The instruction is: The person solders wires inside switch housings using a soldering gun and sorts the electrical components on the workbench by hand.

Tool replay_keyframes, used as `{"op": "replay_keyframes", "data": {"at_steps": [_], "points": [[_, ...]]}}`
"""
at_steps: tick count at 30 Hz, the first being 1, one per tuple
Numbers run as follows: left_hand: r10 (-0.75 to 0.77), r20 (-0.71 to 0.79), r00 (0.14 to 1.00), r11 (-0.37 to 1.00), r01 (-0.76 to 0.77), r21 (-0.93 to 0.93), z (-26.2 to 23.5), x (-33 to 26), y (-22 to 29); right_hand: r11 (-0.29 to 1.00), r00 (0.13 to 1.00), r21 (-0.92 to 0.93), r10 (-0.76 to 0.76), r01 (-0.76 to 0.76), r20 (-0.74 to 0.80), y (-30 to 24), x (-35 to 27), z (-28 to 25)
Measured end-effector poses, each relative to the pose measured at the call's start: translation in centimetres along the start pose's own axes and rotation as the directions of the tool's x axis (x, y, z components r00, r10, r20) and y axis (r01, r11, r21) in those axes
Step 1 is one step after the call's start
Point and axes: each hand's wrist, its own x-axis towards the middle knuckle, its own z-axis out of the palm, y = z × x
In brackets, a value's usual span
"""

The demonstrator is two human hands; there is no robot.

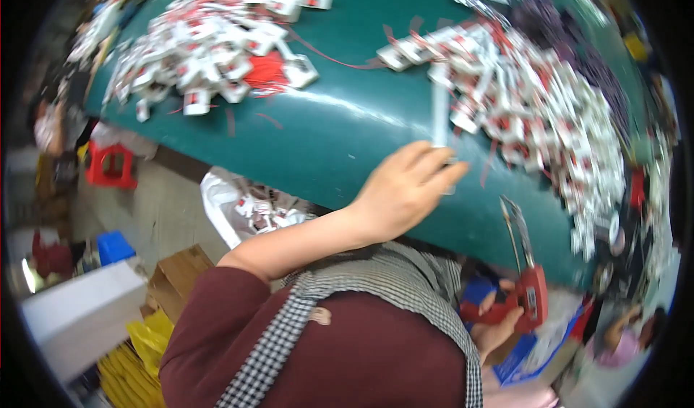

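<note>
My left hand point(405, 191) reaches over the green table point(340, 147) with its fingers pinched on a white strip-like part point(439, 111). That part stretches away toward the right-hand pile; its near end is partly hidden by my fingers. Low on the right, beside the table edge, my right hand point(499, 330) grips a red soldering gun point(533, 298). The gun's slim metal tip and a bent metal arm point up over the tabletop. Right of my left hand lies a heap of white parts with red wires point(535, 104). Blur softens the small details.
Another pile of white parts with red wires point(210, 46) covers the table's far left. Dark purple cable bundles point(578, 39) lie at the far right. Below the table's left edge stands a white sack point(220, 205) of parts. A red stool point(110, 166) and cardboard box point(177, 274) are on the floor.
</note>
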Motion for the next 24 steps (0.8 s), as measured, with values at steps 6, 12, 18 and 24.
{"op": "replay_keyframes", "data": {"at_steps": [6,12,18,24], "points": [[0.173,0.05,0.984,0.985,-0.174,0.016,-1.4,6.0,-2.5,0.996,0.999,0.076,-0.039,0.04,-0.02,1.1,0.7,-1.8],[-0.269,-0.337,0.902,0.792,0.407,0.455,-7.6,4.4,-12.8,0.994,0.994,0.045,-0.093,0.096,-0.06,0.4,0.9,0.6],[-0.425,-0.268,0.865,0.621,0.494,0.608,-11.4,2.2,-18.0,0.994,0.994,0.038,-0.105,0.106,-0.016,0.4,1.0,1.2],[-0.511,-0.412,0.755,0.556,0.655,0.512,-10.7,2.2,-18.9,0.996,0.996,0.025,-0.082,0.083,-0.026,0.2,0.6,1.4]]}}
